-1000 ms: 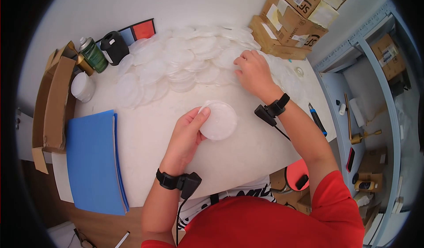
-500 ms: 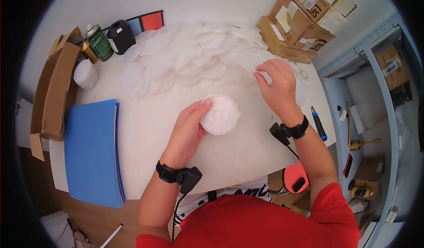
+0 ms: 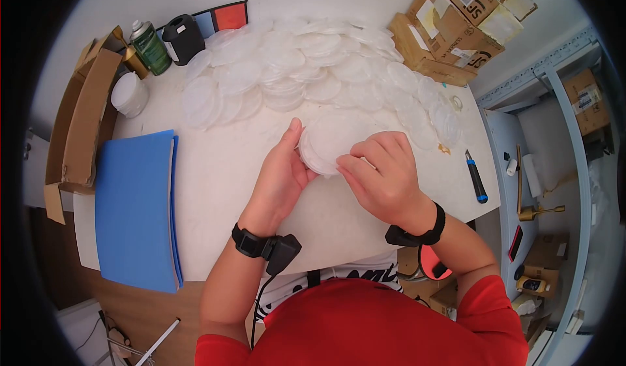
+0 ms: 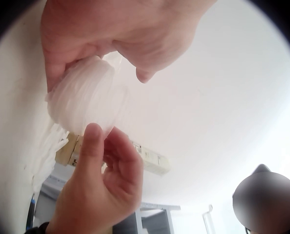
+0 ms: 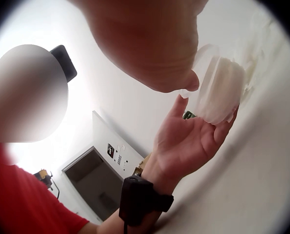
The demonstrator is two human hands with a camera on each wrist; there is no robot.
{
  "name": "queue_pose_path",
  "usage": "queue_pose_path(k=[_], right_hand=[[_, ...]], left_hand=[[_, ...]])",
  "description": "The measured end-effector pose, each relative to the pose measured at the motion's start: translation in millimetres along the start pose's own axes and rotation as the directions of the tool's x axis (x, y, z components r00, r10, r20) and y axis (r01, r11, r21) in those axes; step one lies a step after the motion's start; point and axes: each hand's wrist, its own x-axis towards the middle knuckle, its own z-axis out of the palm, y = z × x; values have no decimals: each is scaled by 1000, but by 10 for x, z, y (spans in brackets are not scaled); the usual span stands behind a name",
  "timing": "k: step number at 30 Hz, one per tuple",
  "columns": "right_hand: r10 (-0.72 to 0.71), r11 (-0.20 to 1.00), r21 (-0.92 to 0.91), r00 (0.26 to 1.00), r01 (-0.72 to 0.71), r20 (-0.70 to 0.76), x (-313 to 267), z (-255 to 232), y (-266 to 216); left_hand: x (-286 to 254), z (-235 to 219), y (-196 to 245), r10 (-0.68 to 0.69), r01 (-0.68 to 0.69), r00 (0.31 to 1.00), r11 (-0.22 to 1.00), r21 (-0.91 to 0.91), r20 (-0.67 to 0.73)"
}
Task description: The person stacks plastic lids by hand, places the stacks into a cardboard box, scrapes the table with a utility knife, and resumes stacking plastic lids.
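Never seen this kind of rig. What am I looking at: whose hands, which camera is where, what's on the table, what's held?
No robot here: one person works with two bare hands, a small black camera strapped to each wrist. The head view looks down from the person's head; each wrist view shows its own hand large at the top.

On the white table are a wide heap of translucent, round, lid-like plastic discs, flat blue sheets and a black-and-blue utility knife, among other things.

The left hand supports a stack of similar discs; the right hand pinches a thin disc's edge.
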Motion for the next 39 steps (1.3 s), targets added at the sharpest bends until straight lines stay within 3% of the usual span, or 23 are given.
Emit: queue_pose_path(k=[3,5,10,13,15,16,17,18,19,21,22,24,25,27,30,39], right_hand=[[3,1000,-1,1000,-3,25,-6,72,-28],[-6,1000,9,999,6,32,-5,88,-50],[-39,997,75,997,34,63,-23,85,-84],[-3,980,201,1000,-3,30,-21,13,-69],[184,963,208,982,-171,-46,-90,-8,5],[187,963,206,981,-174,-47,-119,-6,34],[400,864,331,917,-379,7,-146,-1,65],[584,706,436,807,-557,86,-165,6,94],[587,706,434,805,-560,82,-171,15,118],[751,385,529,590,-756,296,-182,38,158],[754,384,529,588,-757,294,-201,62,182],[731,109,606,477,-788,488,-231,106,220],[733,108,607,476,-787,487,-222,100,220],[681,-76,636,427,-768,596,-184,71,208],[634,-167,646,421,-745,649,-179,62,245],[612,-223,658,422,-719,669,-176,59,244]], left_hand=[[0,-44,-27,-16,14,999,999,34,49],[-28,-41,-34,4,-8,1000,985,174,19],[-33,-34,-11,5,-10,1000,986,164,29],[-7,-61,-41,24,-29,999,985,168,28],[-3,-66,-47,32,-36,999,986,163,22],[-6,-60,-47,37,-40,999,985,168,21],[-8,-51,-46,41,-44,999,984,174,20],[-11,-41,-43,37,-41,999,984,176,24],[-17,-31,-40,37,-39,999,983,179,11],[-20,-27,-44,33,-33,999,983,183,1],[-18,-30,-45,36,-35,999,979,198,-3],[-18,-29,-42,38,-37,999,976,215,-5],[-22,-25,-36,39,-38,999,977,209,2],[-26,-27,-31,37,-38,999,978,205,9],[-25,-22,-33,24,-30,999,974,225,27],[-32,-27,-34,21,-25,1000,971,236,22]])
